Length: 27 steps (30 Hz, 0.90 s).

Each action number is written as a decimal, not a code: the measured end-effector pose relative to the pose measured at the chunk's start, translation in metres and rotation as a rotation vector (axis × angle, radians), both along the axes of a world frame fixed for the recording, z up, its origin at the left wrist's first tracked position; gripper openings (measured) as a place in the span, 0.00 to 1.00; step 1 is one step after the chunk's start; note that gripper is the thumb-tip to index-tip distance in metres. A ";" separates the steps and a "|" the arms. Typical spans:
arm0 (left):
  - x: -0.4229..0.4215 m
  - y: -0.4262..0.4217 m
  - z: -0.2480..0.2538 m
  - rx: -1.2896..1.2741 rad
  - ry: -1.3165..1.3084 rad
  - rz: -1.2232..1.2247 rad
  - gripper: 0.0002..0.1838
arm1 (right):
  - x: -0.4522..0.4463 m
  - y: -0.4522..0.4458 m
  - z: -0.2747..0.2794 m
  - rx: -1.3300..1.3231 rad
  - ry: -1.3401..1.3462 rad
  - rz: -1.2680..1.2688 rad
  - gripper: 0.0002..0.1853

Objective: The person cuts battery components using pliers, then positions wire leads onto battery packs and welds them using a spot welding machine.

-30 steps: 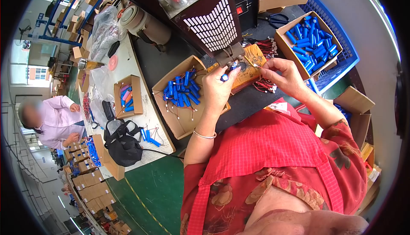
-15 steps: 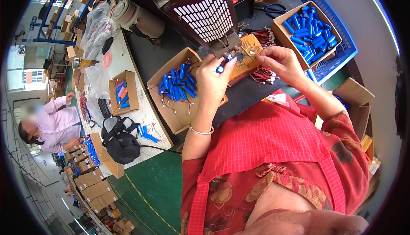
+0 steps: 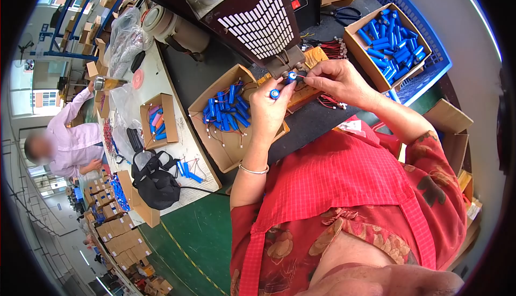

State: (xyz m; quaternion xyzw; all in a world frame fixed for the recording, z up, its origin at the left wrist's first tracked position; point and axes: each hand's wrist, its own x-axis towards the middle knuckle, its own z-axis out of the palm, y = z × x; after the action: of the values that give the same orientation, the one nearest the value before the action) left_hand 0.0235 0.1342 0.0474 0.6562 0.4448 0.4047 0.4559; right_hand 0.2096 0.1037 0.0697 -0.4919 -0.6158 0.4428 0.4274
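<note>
Beneath the dark machine head (image 3: 260,24), my left hand (image 3: 267,110) is closed around blue cylindrical batteries. One battery (image 3: 291,77) points its end up by the machine's tip, and a second battery (image 3: 275,94) pokes out between the fingers. Close by on the right, my right hand (image 3: 341,83) pinches a thin red wire (image 3: 302,76) that reaches toward the first battery's end. Whether wire and battery touch is too small to tell. Under both hands lies a yellow-orange block (image 3: 314,56), partly covered by them.
A cardboard box (image 3: 209,151) of wired blue batteries stands at left. Another box (image 3: 357,32) of blue batteries sits in a blue basket (image 3: 438,67) at right. Wires with white connectors (image 3: 334,48) lie behind the block. A co-worker (image 3: 75,134) stands beyond the white table (image 3: 188,140).
My right hand has moved left toward the batteries, and the red wire now shows in its pinch. The first battery's end is turned more into view. The co-worker's arm has reached up to a jar.
</note>
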 end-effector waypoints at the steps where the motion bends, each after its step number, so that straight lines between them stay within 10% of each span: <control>1: 0.001 0.000 0.000 0.000 0.000 -0.002 0.07 | -0.001 0.001 0.000 -0.005 -0.020 -0.002 0.09; 22: -0.009 -0.002 0.025 -0.146 0.029 0.018 0.10 | 0.028 0.009 0.003 0.088 0.025 -0.193 0.13; 27: -0.082 0.013 0.009 -0.105 0.098 0.256 0.20 | 0.084 0.007 -0.032 0.270 -0.605 -0.159 0.06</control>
State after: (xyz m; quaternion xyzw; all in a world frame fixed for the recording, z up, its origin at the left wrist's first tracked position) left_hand -0.0581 0.1473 0.0561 0.5883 0.5670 0.4032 0.4120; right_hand 0.2937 0.1105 0.0372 -0.5864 -0.7276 0.1564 0.3197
